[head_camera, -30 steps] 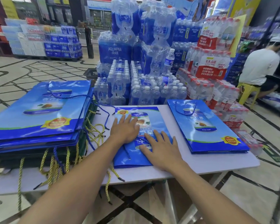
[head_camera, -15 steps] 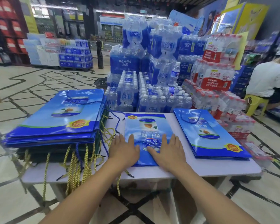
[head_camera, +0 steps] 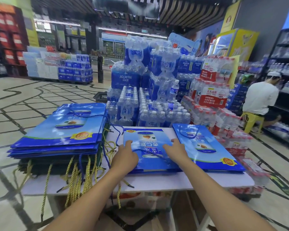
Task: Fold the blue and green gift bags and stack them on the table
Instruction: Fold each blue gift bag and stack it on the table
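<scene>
One folded blue gift bag lay flat at the middle of the white table, its long axis running away from the person. Its print was upside down, the gold badge at the far end and the rope handle at the near end. Both arms reached forward, palms down. The right hand rested on the bag's right side, fingers spread and fairly straight. The left hand sat on its left edge; motion blur hid whether its fingers curled round that edge. Three lots of bags were on the table: this one, a tall left stack of blue over dark green, and a low right pile.
</scene>
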